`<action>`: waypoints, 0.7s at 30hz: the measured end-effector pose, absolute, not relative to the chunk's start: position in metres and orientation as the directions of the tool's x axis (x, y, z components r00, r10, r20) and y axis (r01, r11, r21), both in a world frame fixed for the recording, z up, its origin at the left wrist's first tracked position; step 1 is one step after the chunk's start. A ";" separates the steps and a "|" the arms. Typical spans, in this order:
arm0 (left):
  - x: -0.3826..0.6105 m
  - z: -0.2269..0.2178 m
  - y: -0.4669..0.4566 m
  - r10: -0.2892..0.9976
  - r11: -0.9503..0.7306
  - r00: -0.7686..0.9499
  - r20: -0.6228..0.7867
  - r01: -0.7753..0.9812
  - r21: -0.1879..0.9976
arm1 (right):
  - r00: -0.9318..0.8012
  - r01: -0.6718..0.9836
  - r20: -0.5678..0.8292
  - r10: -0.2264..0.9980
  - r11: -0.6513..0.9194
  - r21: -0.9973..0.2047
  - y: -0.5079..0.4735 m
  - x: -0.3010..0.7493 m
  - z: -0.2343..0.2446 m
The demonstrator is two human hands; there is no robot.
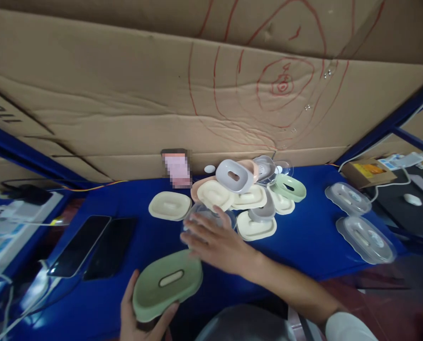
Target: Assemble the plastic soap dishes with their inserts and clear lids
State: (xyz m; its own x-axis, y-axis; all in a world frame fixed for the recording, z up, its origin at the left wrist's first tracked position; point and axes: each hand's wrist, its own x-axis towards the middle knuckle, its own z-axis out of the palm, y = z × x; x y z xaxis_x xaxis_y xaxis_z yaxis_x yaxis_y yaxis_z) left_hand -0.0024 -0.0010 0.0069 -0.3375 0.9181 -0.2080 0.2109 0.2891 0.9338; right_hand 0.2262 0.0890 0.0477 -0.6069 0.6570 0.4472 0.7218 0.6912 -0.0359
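My left hand (145, 312) grips a green oval soap dish (167, 283) by its near edge, low in front of me; a pale slot-shaped insert shows in its middle. With fingers spread, my right hand (215, 241) hovers over or touches a clear plastic cover (197, 213), which it partly hides. Just beyond lies a heap of oval pieces: a cream tray (215, 195), a grey-lilac slotted dish (234, 175) and a green slotted dish (290, 187). Another cream tray (170, 205) rests to the left of the heap.
Two grey dishes under clear covers (348, 199) lie at the table's right end. A phone (177, 168) leans against the cardboard wall (126, 94). Two dark phones or tablets (80, 246) lie on the left of the blue table (304, 251). A small carton (367, 173) stands at right.
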 end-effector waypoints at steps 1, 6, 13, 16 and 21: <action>-0.004 0.006 0.002 0.925 0.276 -0.323 -0.201 0.205 0.939 | -0.619 0.678 0.458 0.638 0.728 -0.098 0.086 0.221 0.048; -0.019 -0.003 0.019 0.968 0.170 -0.222 -0.115 0.249 0.953 | -0.669 0.517 0.450 0.591 0.806 -0.289 0.069 0.194 0.041; -0.048 -0.019 0.027 0.968 0.172 -0.243 -0.059 0.474 0.863 | -0.594 0.657 0.473 0.651 0.732 -0.182 0.092 0.193 0.051; -0.055 -0.024 0.032 0.987 0.043 -0.146 0.066 0.636 0.771 | -0.629 0.703 0.468 0.621 0.711 0.002 0.105 0.197 0.051; -0.047 -0.025 0.043 0.975 -0.102 -0.070 0.212 0.704 0.702 | -0.558 0.789 0.442 0.702 0.614 0.022 0.100 0.213 0.060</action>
State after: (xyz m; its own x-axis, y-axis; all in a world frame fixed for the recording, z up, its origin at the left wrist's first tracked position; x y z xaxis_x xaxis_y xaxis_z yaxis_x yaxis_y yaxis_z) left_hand -0.0466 0.0433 -0.0249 -0.0704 0.9747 0.2123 0.7044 -0.1021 0.7024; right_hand 0.2132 0.0996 0.0604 -0.5580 0.7021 0.4422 0.7894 0.6135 0.0220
